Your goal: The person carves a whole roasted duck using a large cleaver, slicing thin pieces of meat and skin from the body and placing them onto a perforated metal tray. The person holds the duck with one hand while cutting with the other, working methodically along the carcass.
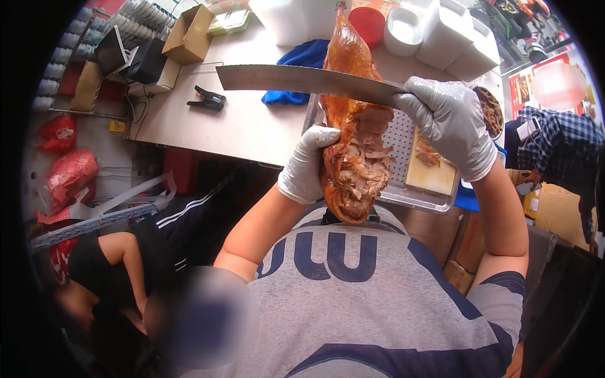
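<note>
A large roasted piece of poultry or other meat (pixel 359 160), browned skin around torn pale flesh, is held up close to my chest. My left hand (pixel 309 163), in a translucent glove, grips its left side with the thumb over the skin. My right hand (pixel 446 125), gloved too, holds a long broad knife (pixel 302 81) by its right end. The blade lies level across the upper part of the meat, pointing left; whether it touches the skin I cannot tell. Below the meat is a perforated metal tray (pixel 397 137) with a pale cutting board (pixel 427 177) bearing meat slices (pixel 427 151).
Behind the meat are a blue cloth (pixel 302 59), a red lid (pixel 366 27), and white containers (pixel 404 30). A black clip-like tool (pixel 207 99) lies on the table (pixel 246 127). A bowl of meat (pixel 489 111) stands right. One person crouches at left; another (pixel 557 137) stands at right.
</note>
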### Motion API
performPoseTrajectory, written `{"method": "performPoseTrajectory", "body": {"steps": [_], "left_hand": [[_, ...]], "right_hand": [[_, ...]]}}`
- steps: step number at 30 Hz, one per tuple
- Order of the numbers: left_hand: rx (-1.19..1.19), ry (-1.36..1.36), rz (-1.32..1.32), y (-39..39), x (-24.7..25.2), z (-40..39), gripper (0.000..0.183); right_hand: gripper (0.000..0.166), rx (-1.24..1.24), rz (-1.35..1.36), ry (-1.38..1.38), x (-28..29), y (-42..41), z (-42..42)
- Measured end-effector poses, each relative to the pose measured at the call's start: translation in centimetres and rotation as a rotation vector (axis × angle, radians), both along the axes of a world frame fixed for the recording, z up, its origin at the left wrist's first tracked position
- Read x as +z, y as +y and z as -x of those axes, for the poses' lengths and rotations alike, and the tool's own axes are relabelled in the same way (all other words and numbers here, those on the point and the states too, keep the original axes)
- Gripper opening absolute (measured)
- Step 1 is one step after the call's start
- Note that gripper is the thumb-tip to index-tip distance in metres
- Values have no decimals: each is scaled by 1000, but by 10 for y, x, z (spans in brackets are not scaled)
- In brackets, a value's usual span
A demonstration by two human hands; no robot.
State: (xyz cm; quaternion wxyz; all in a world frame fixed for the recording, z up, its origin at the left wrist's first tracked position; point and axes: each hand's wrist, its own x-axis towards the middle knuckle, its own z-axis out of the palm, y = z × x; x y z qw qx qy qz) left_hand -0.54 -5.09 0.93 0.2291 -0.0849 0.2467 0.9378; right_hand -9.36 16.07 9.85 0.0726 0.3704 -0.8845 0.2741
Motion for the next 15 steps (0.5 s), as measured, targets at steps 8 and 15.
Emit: {"method": "performPoseTrajectory", "body": {"steps": [8, 15], "left_hand": [[40, -19, 1, 3, 4, 5, 79], [34, -84, -197, 3, 9, 5, 76]], "right_hand": [[21, 35, 33, 94, -2, 1, 5], [21, 83, -16, 35, -7, 18, 15]]}}
